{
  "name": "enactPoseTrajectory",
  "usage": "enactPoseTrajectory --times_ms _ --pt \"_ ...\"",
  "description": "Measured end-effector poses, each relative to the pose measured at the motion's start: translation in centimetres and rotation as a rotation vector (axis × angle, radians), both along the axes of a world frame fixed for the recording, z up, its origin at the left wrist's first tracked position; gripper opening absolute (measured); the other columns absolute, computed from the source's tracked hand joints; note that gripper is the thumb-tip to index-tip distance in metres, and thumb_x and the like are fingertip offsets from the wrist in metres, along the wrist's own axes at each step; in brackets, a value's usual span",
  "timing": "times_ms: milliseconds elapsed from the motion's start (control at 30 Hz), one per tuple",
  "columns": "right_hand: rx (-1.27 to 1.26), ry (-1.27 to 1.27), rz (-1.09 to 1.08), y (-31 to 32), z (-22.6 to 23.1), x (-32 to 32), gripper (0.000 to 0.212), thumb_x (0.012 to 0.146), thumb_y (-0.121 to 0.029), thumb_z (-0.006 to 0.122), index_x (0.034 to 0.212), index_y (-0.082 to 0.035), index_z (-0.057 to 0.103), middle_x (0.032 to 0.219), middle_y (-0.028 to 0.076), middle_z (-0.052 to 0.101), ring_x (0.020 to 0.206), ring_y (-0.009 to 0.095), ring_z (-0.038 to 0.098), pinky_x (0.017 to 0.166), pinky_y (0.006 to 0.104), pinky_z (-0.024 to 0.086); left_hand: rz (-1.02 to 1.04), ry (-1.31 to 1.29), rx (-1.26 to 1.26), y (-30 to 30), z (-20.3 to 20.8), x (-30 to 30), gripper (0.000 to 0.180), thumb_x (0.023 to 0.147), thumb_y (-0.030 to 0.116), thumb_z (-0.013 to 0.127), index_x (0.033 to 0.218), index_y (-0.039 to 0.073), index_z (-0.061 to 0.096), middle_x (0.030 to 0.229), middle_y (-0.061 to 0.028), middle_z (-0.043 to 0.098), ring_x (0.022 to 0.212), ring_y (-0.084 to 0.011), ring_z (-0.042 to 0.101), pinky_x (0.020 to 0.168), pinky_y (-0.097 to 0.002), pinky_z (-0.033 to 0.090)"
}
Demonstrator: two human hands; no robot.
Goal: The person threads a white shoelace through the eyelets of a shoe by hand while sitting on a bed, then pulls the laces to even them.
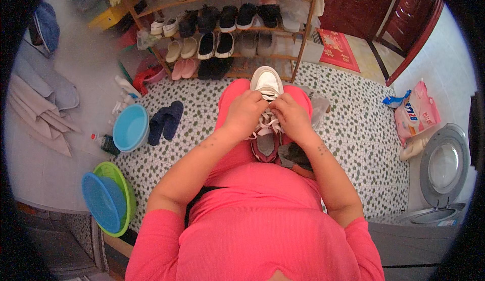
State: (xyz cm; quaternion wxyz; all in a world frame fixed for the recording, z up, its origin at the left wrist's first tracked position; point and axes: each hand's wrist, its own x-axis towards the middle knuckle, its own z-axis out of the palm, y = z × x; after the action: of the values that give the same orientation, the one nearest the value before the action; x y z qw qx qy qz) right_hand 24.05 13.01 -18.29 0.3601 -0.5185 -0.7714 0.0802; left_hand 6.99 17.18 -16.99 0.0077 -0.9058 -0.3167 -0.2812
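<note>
A lace-up shoe [266, 80] rests on my lap between my pink-trousered legs, its white toe pointing away from me and its maroon heel end nearest my body. Pale laces [264, 124] lie loose across its opening. My left hand [246, 113] is closed at the left side of the lacing, fingers pinched at the laces. From the right, my right hand [291, 115] meets it, its fingers also pinched on the laces near the shoe's middle. The fingertips nearly touch and cover part of the lacing.
A wooden shoe rack [227, 29] with several pairs stands ahead. Dark blue slippers [165, 122] and a light blue basin [131, 128] lie left, with a green basin [132, 200] nearer. At right are a pink detergent bag [417, 110] and a raised grey washer lid [429, 172].
</note>
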Motion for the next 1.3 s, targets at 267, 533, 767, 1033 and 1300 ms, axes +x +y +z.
enactPoseTrajectory --times_ms 267,533,767,1033,1300 --pt "-0.049 0.156 -0.093 0.6 -1.6 0.7 0.013 0.083 -0.01 0.051 0.092 -0.001 0.051 0.093 0.018 0.052 0.085 0.036 0.055 0.072 0.0395 0.045 0.153 -0.455 -0.492 0.0 -1.6 -0.1 0.012 0.079 0.006 0.057 0.089 0.001 0.056 0.087 -0.013 0.056 0.082 -0.0288 0.056 0.074 -0.0338 0.045" --pt "-0.022 0.178 0.105 -0.6 -0.4 0.8 0.011 0.079 -0.007 0.056 0.09 -0.003 0.056 0.093 0.013 0.053 0.087 0.032 0.055 0.073 0.038 0.046 -0.05 -0.278 -0.323 0.0 -1.0 -1.6 0.012 0.077 0.006 0.058 0.088 0.003 0.06 0.088 -0.0119 0.058 0.085 -0.029 0.056 0.076 -0.0348 0.045" --pt "-0.057 -0.026 0.109 -0.7 -0.3 0.2 0.013 0.08 -0.009 0.053 0.092 -0.004 0.056 0.095 0.014 0.052 0.088 0.033 0.055 0.072 0.0401 0.046 -0.116 -0.033 -0.101 -0.4 -0.4 -1.6 0.015 0.074 0.009 0.056 0.088 0.007 0.062 0.086 -0.0115 0.056 0.087 -0.0317 0.054 0.075 -0.0381 0.044" --pt "-0.048 0.106 -0.053 -0.6 -1.7 1.0 0.01 0.084 -0.01 0.048 0.09 -0.001 0.049 0.092 0.017 0.049 0.087 0.037 0.053 0.074 0.0413 0.043 -0.029 -0.216 -0.346 -0.4 -0.6 -2.2 0.008 0.08 0.006 0.054 0.085 0.001 0.051 0.085 -0.0133 0.054 0.085 -0.0303 0.053 0.075 -0.0357 0.043" --pt "-0.091 0.311 0.04 -1.2 -0.3 0.4 0.015 0.083 -0.012 0.054 0.094 -0.002 0.052 0.091 0.015 0.052 0.086 0.033 0.054 0.074 0.0376 0.044 -0.03 -0.487 -0.675 -0.7 -0.6 -2.1 0.012 0.082 0.006 0.055 0.093 0.002 0.051 0.088 -0.012 0.055 0.086 -0.0258 0.053 0.078 -0.0312 0.043"
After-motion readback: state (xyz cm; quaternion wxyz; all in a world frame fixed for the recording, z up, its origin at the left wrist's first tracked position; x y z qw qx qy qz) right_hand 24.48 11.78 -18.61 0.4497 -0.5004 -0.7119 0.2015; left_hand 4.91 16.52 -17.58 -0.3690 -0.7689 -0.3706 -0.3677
